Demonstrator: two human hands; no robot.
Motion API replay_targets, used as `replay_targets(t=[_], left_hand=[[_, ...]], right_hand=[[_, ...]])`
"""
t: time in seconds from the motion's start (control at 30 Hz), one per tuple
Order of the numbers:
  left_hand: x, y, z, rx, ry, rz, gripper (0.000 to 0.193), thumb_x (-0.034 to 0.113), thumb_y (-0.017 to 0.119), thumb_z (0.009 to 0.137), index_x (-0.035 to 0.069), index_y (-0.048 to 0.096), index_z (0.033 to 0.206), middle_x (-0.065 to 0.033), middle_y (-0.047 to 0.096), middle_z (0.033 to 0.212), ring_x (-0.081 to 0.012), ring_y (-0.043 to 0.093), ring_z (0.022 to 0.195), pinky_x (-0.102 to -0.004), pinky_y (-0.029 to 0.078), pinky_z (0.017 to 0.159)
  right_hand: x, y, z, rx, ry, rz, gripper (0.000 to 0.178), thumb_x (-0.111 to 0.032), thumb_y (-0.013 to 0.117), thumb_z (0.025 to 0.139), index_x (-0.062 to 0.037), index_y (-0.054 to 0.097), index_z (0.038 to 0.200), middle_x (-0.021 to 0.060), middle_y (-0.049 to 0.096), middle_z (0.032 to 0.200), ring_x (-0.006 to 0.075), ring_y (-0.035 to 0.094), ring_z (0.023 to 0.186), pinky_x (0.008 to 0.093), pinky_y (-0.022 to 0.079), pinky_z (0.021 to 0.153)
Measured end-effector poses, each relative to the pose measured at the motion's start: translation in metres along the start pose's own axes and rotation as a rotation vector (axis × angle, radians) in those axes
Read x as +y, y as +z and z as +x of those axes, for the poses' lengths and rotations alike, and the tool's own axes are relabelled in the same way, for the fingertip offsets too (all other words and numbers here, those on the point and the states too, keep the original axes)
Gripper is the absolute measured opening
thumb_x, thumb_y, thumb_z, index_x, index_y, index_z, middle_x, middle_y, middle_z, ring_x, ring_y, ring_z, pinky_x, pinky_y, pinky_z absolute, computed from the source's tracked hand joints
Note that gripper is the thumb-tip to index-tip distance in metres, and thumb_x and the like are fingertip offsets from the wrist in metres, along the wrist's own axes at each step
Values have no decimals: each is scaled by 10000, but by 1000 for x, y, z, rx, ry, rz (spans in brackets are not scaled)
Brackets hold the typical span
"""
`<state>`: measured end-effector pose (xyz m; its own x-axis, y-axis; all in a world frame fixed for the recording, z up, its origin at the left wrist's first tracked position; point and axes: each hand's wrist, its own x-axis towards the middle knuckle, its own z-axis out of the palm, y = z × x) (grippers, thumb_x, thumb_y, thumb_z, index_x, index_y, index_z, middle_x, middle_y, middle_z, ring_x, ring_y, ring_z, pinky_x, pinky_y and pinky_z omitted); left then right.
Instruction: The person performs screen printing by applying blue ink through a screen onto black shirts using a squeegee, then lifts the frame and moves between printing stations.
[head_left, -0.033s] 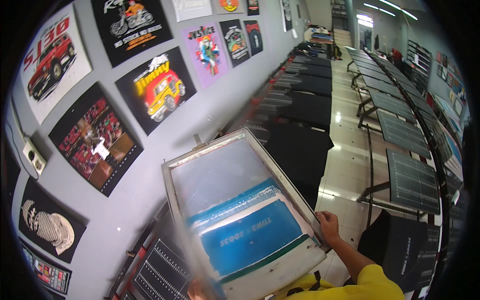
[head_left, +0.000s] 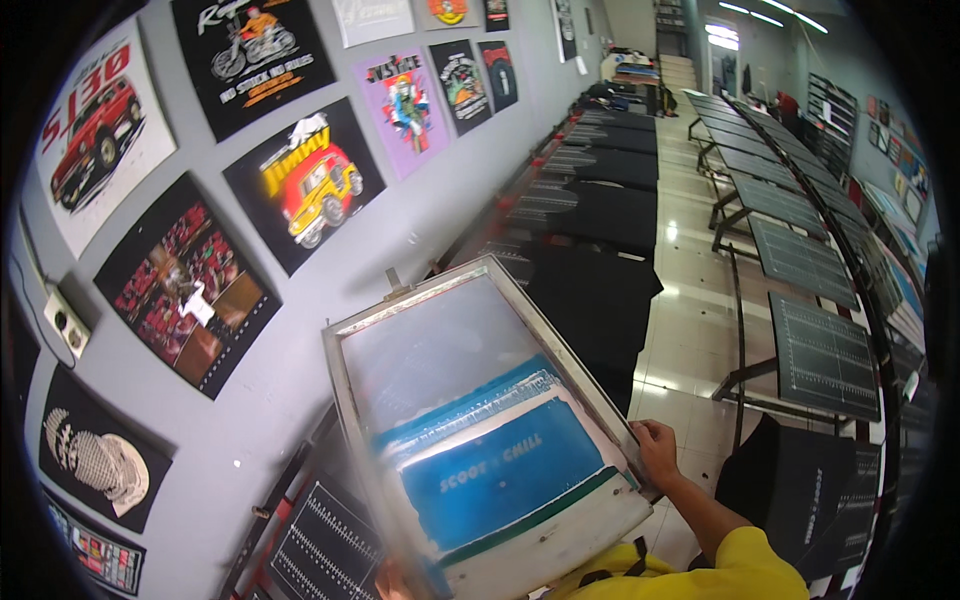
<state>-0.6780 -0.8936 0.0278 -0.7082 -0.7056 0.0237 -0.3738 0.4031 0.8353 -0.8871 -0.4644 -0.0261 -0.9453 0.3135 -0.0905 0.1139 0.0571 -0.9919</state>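
A tilted screen-printing frame (head_left: 562, 358) with pale, worn rails fills the middle of the view in front of me. Its mesh is translucent at the far end, and nearer me lies a blue stencil area (head_left: 520, 480) with pale lettering. My right hand (head_left: 656, 455) grips the right rail near its close corner, fingers curled around the edge. At the bottom, my left hand (head_left: 393, 580) is at the frame's near left side, mostly cut off and hidden, so its fingers are not clear.
Black shirts (head_left: 590, 210) lie on a row of boards along the left wall. To the right of the tiled aisle (head_left: 655, 350) runs another rack of dark ruled boards (head_left: 822, 355), with a printed black shirt (head_left: 775, 490) nearby. Shirt prints (head_left: 305, 190) hang on the grey wall.
The view has turned very slightly, so the wall and room sit a little further left. The screen frame and both hands hold their place.
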Motion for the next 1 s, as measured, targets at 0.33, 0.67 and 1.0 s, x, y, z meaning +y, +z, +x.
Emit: replay_targets(t=[0.33, 0.67, 1.0], left_hand=[[93, 83, 13, -164, -183, -309, 343, 292, 491, 961, 5, 670, 1017, -64, 656, 838, -176, 608, 706, -325, 487, 617], [194, 256, 39, -250, -107, -301, 427, 342, 490, 1000, -34, 660, 1112, -82, 673, 936, -210, 627, 815, -333, 512, 704], [339, 465, 70, -343, -115, -373, 392, 311, 447, 1036, -7, 659, 948, -5, 598, 749, -98, 523, 643, -293, 409, 557]], right_hand=[[4, -71, 54, 69, 131, 64, 240, -119, 590, 929, 78, 706, 1003, 100, 711, 886, 143, 632, 796, 264, 487, 748], [10, -156, 209, 73, 195, 78, 259, -137, 597, 926, 53, 709, 1062, 109, 714, 917, 146, 636, 825, 268, 498, 783], [34, -245, 393, 173, 132, 144, 259, -117, 583, 939, 79, 686, 1075, 104, 708, 973, 140, 627, 868, 263, 489, 811]])
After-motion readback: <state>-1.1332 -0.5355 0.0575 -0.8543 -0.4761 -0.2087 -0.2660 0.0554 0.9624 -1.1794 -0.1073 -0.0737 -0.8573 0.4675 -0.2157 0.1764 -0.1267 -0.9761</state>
